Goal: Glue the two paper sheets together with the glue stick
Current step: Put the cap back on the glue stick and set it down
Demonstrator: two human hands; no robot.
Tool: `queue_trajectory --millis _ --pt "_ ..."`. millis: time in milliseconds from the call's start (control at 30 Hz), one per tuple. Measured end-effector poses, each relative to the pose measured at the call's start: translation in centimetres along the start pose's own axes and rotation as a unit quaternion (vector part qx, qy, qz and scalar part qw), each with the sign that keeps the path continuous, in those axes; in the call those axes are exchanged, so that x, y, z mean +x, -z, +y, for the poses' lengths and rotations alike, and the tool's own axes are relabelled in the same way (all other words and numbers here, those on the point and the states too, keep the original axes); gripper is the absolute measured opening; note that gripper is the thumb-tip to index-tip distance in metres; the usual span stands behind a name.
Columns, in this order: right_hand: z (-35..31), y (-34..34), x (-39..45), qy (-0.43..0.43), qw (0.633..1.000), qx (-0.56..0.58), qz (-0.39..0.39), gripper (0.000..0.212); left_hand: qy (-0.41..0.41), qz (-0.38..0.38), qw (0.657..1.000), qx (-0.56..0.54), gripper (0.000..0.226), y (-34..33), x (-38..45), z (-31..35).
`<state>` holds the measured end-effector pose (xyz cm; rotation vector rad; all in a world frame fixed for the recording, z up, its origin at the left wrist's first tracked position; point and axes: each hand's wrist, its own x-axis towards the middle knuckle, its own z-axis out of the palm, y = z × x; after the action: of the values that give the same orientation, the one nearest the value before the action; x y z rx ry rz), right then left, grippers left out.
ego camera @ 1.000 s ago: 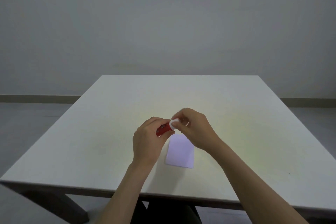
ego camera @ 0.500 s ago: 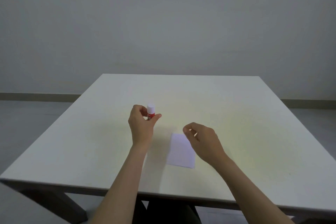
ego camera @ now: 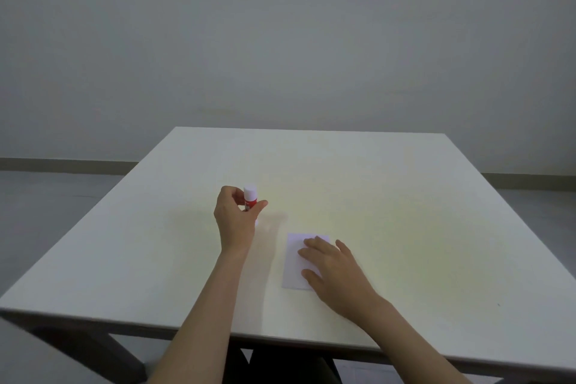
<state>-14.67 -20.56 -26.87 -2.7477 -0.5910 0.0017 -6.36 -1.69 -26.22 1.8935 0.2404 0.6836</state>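
Note:
A small red glue stick [ego camera: 250,197] with a white cap stands upright, pinched between the thumb and fingers of my left hand [ego camera: 236,219], left of the table's middle. A pale paper sheet [ego camera: 296,262] lies flat on the white table [ego camera: 405,227] nearer to me. My right hand [ego camera: 333,271] rests palm down on the sheet's right part with fingers spread, hiding that side. I make out only one sheet outline; whether a second lies under it I cannot tell.
The table's near edge [ego camera: 280,338] runs just below my forearms. Beyond the far edge are a grey floor and a plain wall.
My right hand left the glue stick's cap end, dropped to the paper and flattened on it. My left hand carried the stick left and away, turning it upright.

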Motion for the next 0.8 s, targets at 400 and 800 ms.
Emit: queue_trajectory --millis 400,800 --pt "-0.1 0.1 -0.4 0.017 1.000 0.009 0.017 0.040 -0.011 -0.012 1.000 -0.009 0.038 -0.5 -0.3 0.2" --pt "-0.6 1.2 -0.9 0.008 0.998 0.022 0.058 0.037 -0.009 -0.011 1.000 -0.016 0.033 -0.3 -0.5 0.3"
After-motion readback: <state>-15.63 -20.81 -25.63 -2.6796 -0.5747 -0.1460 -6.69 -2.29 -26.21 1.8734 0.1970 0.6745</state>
